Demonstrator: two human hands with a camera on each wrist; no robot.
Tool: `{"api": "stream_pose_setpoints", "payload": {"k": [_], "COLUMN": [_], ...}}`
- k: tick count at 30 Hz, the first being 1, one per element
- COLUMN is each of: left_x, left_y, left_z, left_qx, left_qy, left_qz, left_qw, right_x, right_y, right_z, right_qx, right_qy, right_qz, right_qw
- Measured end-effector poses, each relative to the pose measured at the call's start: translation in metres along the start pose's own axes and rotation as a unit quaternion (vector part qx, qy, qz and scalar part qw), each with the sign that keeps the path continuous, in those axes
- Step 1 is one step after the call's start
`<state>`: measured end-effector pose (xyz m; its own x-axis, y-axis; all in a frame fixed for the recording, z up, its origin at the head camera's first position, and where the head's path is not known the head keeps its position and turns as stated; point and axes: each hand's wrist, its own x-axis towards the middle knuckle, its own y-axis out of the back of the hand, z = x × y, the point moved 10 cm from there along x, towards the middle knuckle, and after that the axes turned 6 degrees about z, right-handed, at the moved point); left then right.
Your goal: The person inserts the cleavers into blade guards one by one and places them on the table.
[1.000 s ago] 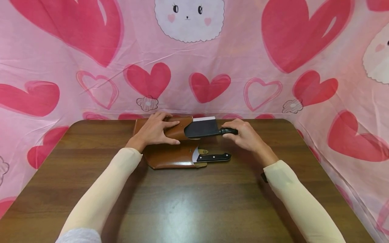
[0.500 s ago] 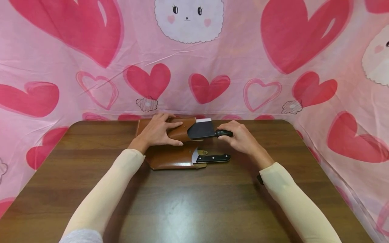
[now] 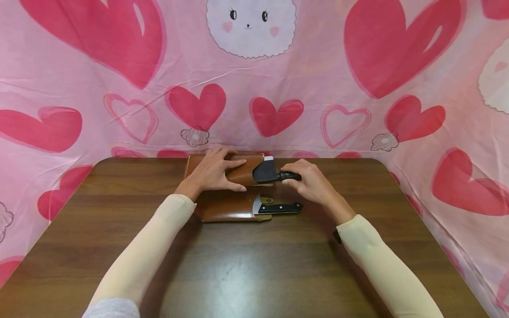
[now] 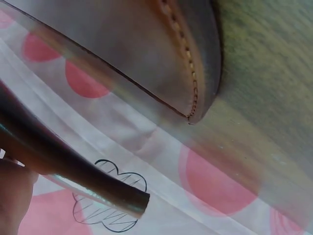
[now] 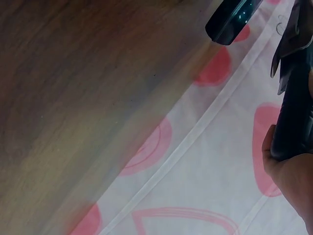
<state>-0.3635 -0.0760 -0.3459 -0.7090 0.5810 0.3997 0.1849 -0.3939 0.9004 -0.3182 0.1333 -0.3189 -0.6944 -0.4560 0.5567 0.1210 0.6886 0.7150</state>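
A cleaver with a dark blade (image 3: 265, 172) and black handle sits mostly inside a brown leather sheath (image 3: 243, 175) near the table's far edge. My left hand (image 3: 210, 173) grips this sheath across its width, thumb along the near side. With my right hand (image 3: 311, 180) I hold the cleaver's handle (image 5: 293, 117); only a short stretch of blade shows outside the sheath mouth. Closer to me lies a second brown sheath (image 3: 226, 208), its stitched edge (image 4: 188, 54) large in the left wrist view. From it sticks a knife's black riveted handle (image 3: 282, 207).
The wooden table (image 3: 254, 260) stretches toward me, with rounded far corners. Directly behind it hangs a pink cloth (image 3: 318, 79) with hearts. A dark band (image 3: 337, 236) shows at my right wrist.
My right hand has moved left with the cleaver, whose blade has slid deeper into the sheath. My left hand and that sheath have shifted slightly right. The second knife stays put.
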Motion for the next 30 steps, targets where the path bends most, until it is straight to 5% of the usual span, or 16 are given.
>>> {"api": "stream_pose_setpoints", "payload": {"k": [30], "left_x": [0.012], "left_y": [-0.003], "left_z": [0.012], "left_qx": [0.009], "left_qy": [-0.013], "left_qz": [0.001], "left_qw": [0.9999], "right_x": [0.002], "right_y": [-0.007], "right_z": [-0.003], "right_qx": [-0.012], "right_qy": [-0.010], "right_qz": [0.001], "right_qw": [0.9999]}}
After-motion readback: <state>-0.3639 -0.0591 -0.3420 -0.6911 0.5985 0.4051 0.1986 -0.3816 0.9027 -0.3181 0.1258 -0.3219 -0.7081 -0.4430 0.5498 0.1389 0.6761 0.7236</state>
